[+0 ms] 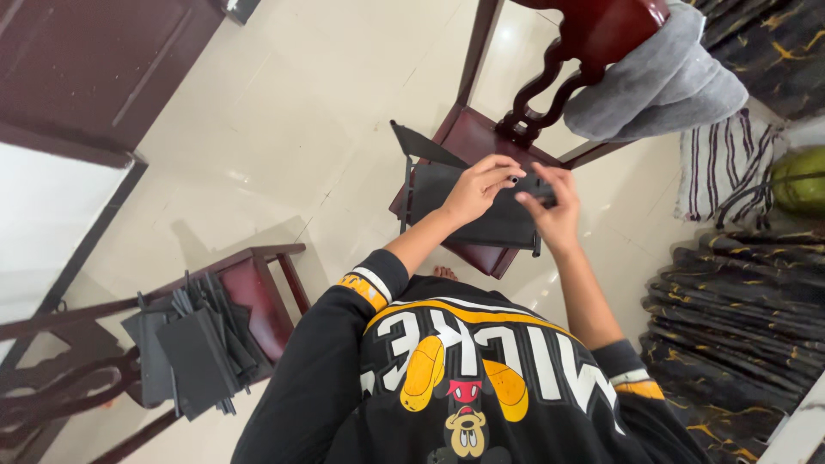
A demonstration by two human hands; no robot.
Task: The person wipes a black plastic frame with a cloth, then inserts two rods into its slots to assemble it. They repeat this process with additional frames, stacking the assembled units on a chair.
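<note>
- Both hands work over the dark red wooden chair seat (pixel 471 137) in the head view, which is the only view.
- Left hand (pixel 477 191), on the left in this view, has its fingers curled down onto the top of a flat dark grey folded box of stiff sheet material (pixel 468 210), with the fingertips pinching at its upper edge.
- Right hand (pixel 554 210) meets it from the other side, fingers bent and closed on the same upper edge of the box, just beside the left fingertips.
- That grey box lies on the chair seat, partly overhanging the front edge nearest the person; one thin flap of it (pixel 421 146) stands up and out on the side of the seat away from the towel.
- A grey folded towel (pixel 662 82) hangs over the carved dark red chair back (pixel 567 60), behind the seat.
- Well apart from that chair, to the person's left side, a second dark red chair (pixel 258 301) carries a loose stack of similar flat dark grey boxes (pixel 193 348).
- Pale glossy floor tiles (pixel 284 129) lie under and around both chairs.
- On the far side of the first chair from the stack, a striped cloth (pixel 722 167) lies near dark fabric with gold veining (pixel 739 292).
</note>
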